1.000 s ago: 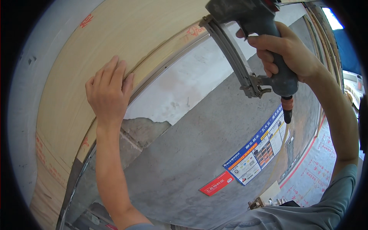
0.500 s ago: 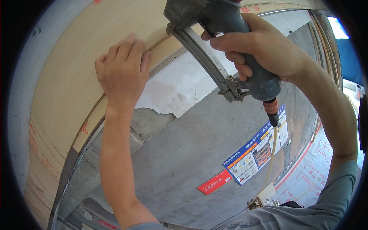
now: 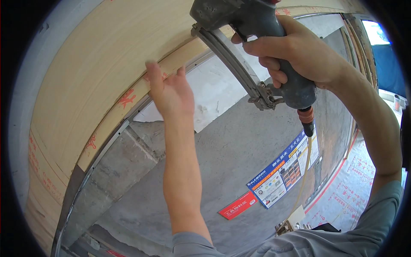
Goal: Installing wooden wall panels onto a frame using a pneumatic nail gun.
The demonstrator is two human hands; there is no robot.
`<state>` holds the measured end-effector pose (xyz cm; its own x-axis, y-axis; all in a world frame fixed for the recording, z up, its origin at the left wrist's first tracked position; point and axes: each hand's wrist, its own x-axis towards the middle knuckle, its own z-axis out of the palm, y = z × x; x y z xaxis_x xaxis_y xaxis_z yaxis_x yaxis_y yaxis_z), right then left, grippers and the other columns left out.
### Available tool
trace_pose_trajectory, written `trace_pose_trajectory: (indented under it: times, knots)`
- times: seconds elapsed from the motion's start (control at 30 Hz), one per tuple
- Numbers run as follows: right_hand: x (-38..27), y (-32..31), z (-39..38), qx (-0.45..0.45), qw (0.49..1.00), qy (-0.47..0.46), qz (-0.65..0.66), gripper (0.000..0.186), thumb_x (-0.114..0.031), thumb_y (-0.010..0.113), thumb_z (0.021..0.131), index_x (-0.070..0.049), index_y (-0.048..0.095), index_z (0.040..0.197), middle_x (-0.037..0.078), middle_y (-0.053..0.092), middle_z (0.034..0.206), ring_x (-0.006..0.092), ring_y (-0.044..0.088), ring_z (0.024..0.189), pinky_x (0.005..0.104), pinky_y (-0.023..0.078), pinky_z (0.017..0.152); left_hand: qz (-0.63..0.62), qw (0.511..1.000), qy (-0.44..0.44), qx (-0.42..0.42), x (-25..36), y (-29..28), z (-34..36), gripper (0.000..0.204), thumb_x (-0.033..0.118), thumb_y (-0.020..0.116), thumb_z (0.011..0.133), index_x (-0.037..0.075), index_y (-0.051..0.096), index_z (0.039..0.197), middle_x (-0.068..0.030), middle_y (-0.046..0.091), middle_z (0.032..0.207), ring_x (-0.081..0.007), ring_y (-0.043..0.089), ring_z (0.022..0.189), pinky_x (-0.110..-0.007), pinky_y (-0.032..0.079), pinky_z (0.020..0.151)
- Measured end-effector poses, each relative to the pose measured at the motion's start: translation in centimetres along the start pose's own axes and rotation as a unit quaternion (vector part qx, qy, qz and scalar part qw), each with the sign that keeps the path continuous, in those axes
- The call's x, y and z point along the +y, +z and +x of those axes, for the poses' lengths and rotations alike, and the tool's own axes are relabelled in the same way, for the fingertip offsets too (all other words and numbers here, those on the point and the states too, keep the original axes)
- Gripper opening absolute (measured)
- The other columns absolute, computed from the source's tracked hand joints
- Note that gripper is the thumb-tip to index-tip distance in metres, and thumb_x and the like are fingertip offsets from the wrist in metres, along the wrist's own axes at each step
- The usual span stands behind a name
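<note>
My right hand [image 3: 293,51] grips a dark pneumatic nail gun [image 3: 222,15] with a long metal magazine [image 3: 224,58] angled down to the right, its nose at the wooden trim strip [image 3: 109,120]. A pale hose [image 3: 302,175] hangs from the gun's fitting. My left hand [image 3: 171,90] is raised at that strip, left of the magazine, fingers apart and slightly bent, tips blurred; whether they touch the wood is unclear. Above the strip runs a broad plywood panel [image 3: 77,85] with red markings. A thin metal rail [image 3: 117,133] follows the strip's lower side.
A grey concrete wall [image 3: 214,167], with a white patch, carries a blue-and-white poster [image 3: 265,192] and a red sign [image 3: 237,204]. At right are upright boards [image 3: 351,43], a blue sheet [image 3: 387,64] and printed white floor covering [image 3: 342,201].
My left hand has moved right along the strip and turned over, fingers looser. The nail gun shifted left from a second ago, then slightly back right.
</note>
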<state>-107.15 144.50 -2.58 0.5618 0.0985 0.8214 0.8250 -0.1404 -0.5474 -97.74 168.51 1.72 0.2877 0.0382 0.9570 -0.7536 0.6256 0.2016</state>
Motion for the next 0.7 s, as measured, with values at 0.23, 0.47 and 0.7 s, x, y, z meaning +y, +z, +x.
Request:
trace_pose_trajectory:
  times: [0.23, 0.47, 0.7]
  knots:
    - [-0.8, 0.3, 0.0, 0.013, 1.0, 0.01, -0.009, 0.033, -0.021, 0.063, 0.088, -0.004, 0.067, 0.116, -0.002, 0.053, 0.058, 0.0072, 0.056, 0.046, 0.0261, 0.051, 0.05, 0.086, 0.99, 0.089, 0.062, -1.1, 1.4, 1.0, 0.065, 0.018, 0.078, 0.089, -0.001, 0.044, 0.141, -0.0138, 0.06, 0.133, -0.0238, 0.061, 0.12, -0.038, 0.052, 0.104]
    - [-0.8, 0.2, 0.1, 0.002, 1.0, 0.018, 0.016, 0.034, -0.022, 0.065, 0.089, -0.002, 0.066, 0.115, -0.001, 0.055, 0.059, 0.0069, 0.056, 0.047, 0.0257, 0.05, 0.05, 0.078, 0.992, 0.085, 0.06, -1.1, 1.2, 1.0, 0.068, 0.016, 0.081, 0.085, -0.002, 0.044, 0.14, -0.0135, 0.06, 0.133, -0.0245, 0.062, 0.119, -0.038, 0.052, 0.105]
    - [-0.4, 1.0, 0.0, 0.01, 0.996, 0.048, 0.071, 0.035, -0.022, 0.066, 0.089, 0.0, 0.065, 0.116, 0.0, 0.055, 0.061, 0.0075, 0.056, 0.048, 0.0268, 0.051, 0.051, 0.081, 0.99, 0.098, 0.06, -1.0, 0.9, 1.1, 0.071, 0.016, 0.082, 0.084, -0.002, 0.043, 0.14, -0.0136, 0.061, 0.132, -0.0243, 0.062, 0.119, -0.038, 0.052, 0.104]
